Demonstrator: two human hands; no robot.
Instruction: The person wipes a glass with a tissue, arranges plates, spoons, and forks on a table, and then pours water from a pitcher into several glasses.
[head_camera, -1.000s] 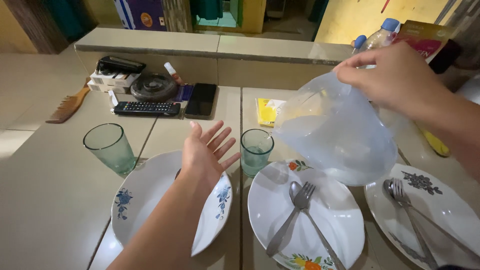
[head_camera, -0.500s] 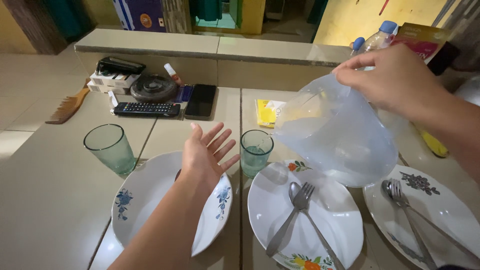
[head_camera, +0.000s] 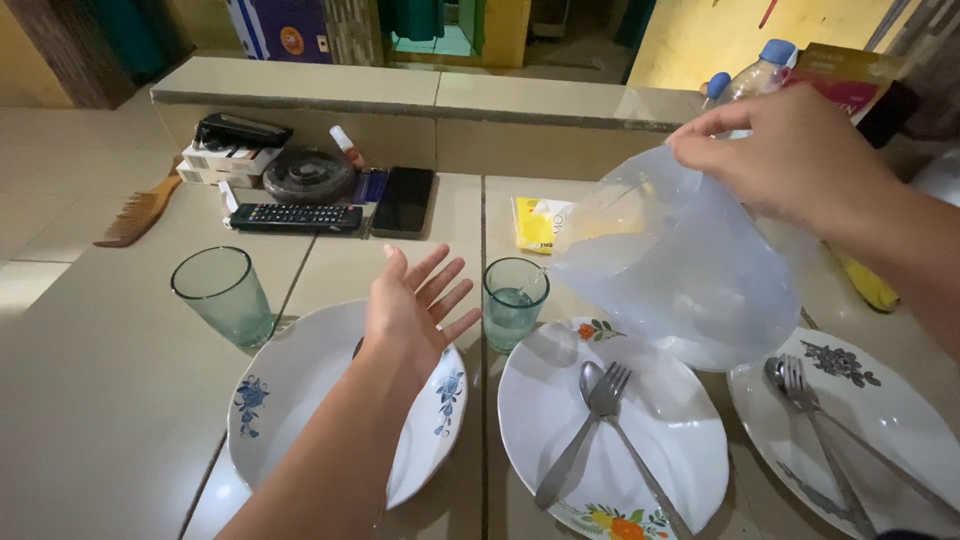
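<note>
My right hand (head_camera: 790, 160) grips the top of a clear plastic jug (head_camera: 680, 270), tilted left so its spout hangs over a green-tinted glass (head_camera: 514, 303) partly filled with water. My left hand (head_camera: 412, 305) hovers open, palm up and fingers spread, above a white plate with blue flowers (head_camera: 275, 405), just left of that glass. A second, empty green glass (head_camera: 218, 296) stands further left.
A white plate (head_camera: 650, 440) with a spoon and fork (head_camera: 590, 420) lies in the middle, another plate with cutlery (head_camera: 860, 420) at right. A remote (head_camera: 295, 217), phone (head_camera: 403, 202), comb (head_camera: 135, 212), boxes, yellow packet (head_camera: 538, 222) and bottles (head_camera: 755, 75) sit farther back.
The jug has tipped slightly further and the water in the middle glass has risen a little. My left hand has stayed in place.
</note>
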